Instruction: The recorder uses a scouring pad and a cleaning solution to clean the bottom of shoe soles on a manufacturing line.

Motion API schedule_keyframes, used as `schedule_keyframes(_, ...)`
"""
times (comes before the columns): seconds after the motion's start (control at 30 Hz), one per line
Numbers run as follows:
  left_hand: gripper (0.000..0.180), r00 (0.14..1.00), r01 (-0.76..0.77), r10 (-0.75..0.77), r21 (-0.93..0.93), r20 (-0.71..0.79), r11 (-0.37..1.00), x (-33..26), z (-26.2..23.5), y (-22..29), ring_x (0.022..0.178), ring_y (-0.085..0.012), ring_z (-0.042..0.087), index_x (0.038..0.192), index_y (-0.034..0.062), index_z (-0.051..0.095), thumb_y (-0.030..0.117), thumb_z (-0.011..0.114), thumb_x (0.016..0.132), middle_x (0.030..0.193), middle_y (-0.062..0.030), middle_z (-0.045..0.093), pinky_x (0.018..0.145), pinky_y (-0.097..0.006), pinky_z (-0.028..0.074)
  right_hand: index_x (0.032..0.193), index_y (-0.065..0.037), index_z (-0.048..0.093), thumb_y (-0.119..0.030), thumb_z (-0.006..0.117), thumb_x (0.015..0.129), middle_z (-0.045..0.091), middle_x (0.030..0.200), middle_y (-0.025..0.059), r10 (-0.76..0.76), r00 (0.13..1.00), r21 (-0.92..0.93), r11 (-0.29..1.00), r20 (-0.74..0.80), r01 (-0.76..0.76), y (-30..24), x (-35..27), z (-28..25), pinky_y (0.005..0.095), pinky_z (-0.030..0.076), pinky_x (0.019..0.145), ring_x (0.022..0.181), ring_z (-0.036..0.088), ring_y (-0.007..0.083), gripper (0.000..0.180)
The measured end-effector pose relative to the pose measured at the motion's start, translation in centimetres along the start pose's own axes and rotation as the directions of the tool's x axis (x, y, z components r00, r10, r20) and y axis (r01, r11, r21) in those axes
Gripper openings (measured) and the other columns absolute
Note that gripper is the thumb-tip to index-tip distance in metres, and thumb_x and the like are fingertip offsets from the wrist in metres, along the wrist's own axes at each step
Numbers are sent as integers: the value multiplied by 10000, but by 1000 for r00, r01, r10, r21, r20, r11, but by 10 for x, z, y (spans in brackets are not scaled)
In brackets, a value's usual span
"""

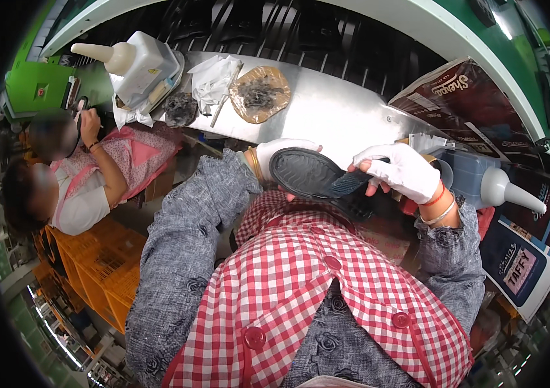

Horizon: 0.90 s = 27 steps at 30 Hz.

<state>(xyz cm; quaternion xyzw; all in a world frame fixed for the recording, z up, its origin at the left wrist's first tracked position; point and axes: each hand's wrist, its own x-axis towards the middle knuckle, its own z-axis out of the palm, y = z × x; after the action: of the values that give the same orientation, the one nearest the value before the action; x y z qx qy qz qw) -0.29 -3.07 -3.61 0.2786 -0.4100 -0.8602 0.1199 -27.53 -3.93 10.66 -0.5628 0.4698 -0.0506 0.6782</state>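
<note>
My left hand, in a white glove with bare fingertips, is wrapped around the rim of a black shoe sole. The sole's ridged inner face is turned up, just above my lap. A small dark brush with bluish-black bristles lies over the sole's right part. My right hand, gloved the same way, pinches this brush at its right end between thumb and fingers. Part of the sole beneath the brush is hidden.
On the metal bench lie a round, film-wrapped pad with dark lint and a white cloth. Long-nozzled bottles stand at left and right. Cartons flank my right; orange crates and another person are left.
</note>
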Motion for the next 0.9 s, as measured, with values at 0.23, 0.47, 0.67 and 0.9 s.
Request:
schedule_keyframes(0.23,482,996,83,-86,-104,-26,991,5,-3,-13,1049,-189,579,1231,-18,520,190,694,832,1192,-136,587,899,-323,479,972,13,662,-277,578,910,655,817,37,11,992,47,999,-122,-5,44,-33,-8,181,388,496,600,605,73,309)
schedule_keyframes(0.47,449,981,159,-195,-556,-5,816,15,11,-19,525,-183,617,1075,-48,577,364,433,969,802,-159,667,402,-252,479,1032,6,669,-225,652,872,674,881,49,-118,934,163,970,-336,181,33,-45,10,188,449,584,678,631,89,281)
schedule_keyframes(0.67,503,980,165,-199,-537,-5,827,20,31,-6,426,-212,592,1125,-61,542,397,405,971,735,-175,648,303,-244,440,1016,-54,684,-120,721,771,693,970,92,-724,677,-443,654,-130,614,22,-19,47,290,509,795,884,659,234,256)
schedule_keyframes(0.9,527,997,50,-6,-555,80,830,3,22,-4,524,-262,627,1131,-54,554,421,406,958,790,-191,658,402,-295,501,961,-105,661,-112,718,738,688,854,59,-697,717,-668,520,29,533,10,-54,36,323,518,645,742,659,257,230)
